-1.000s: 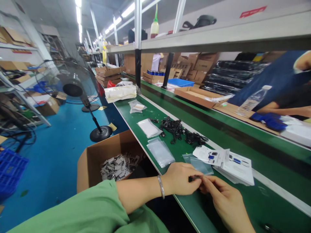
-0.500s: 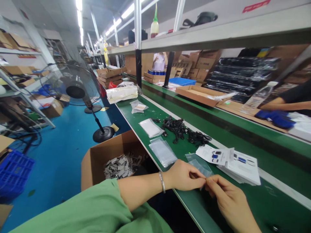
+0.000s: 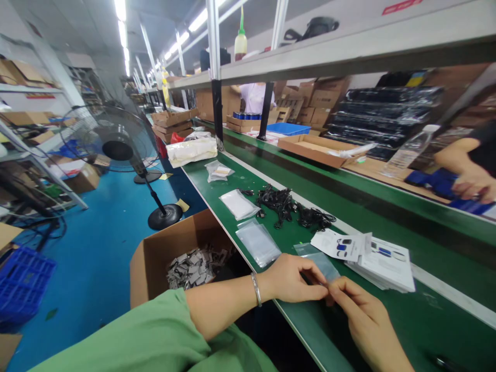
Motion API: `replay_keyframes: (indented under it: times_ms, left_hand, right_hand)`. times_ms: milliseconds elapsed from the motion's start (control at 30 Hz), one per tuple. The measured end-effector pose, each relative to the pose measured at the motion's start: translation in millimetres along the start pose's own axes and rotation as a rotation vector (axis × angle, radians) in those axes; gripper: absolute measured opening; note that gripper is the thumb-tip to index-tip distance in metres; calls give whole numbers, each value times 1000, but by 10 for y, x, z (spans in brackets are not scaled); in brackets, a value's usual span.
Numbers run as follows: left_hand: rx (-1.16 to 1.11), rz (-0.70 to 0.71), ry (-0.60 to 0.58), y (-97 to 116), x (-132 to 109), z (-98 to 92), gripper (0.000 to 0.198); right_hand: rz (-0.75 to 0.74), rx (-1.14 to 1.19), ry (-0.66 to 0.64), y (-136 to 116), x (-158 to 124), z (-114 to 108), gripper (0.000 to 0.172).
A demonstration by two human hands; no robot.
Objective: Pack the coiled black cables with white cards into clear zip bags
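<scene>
My left hand (image 3: 296,279), with a metal bracelet at its wrist, pinches the near edge of a clear plastic bag (image 3: 321,259). Against its fingertips, my right hand (image 3: 362,310) has thumb and forefinger pressed together on the same edge. Fingers cover that part of the bag. Just left of my hands lies a small stack of clear bags (image 3: 259,242) on the green bench. Beyond it rests a white packet (image 3: 238,204) beside a tangle of black cables (image 3: 279,202). Printed leaflets (image 3: 382,258) form a pile behind my right hand, one folded leaflet (image 3: 341,245) leaning over it.
Below the bench's left edge stands a cardboard box (image 3: 155,258) of small grey-white pieces. A black fan (image 3: 118,144) is on the blue floor. Across the bench are a shallow carton (image 3: 318,150), a plastic bottle (image 3: 413,152) and another person's hand (image 3: 475,181). A shelf (image 3: 349,57) runs overhead.
My two hands stay pinched together in nearly the same place. The view has shifted slightly. At the right, the other person's hand has come into view over the blue items.
</scene>
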State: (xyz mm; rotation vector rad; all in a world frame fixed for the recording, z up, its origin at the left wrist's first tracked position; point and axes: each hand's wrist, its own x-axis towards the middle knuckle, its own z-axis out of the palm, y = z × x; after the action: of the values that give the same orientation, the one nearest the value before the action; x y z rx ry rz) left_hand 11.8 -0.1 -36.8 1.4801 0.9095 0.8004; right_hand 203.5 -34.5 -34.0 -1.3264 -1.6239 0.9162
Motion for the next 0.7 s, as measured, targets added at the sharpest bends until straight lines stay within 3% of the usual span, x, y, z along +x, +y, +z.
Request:
replay_keyframes:
  times_ms: [333, 533, 700]
  left_hand:
    - [-124, 21, -23, -86, 17, 12, 20]
    - [-172, -33, 65, -94, 17, 26, 39]
    - [-173, -22, 73, -54, -11, 9, 42]
  right_hand:
    - [92, 29, 48, 119, 3, 1, 39]
    - [162, 17, 131, 179, 22, 29, 35]
    - [204, 65, 115, 34, 13, 74, 41]
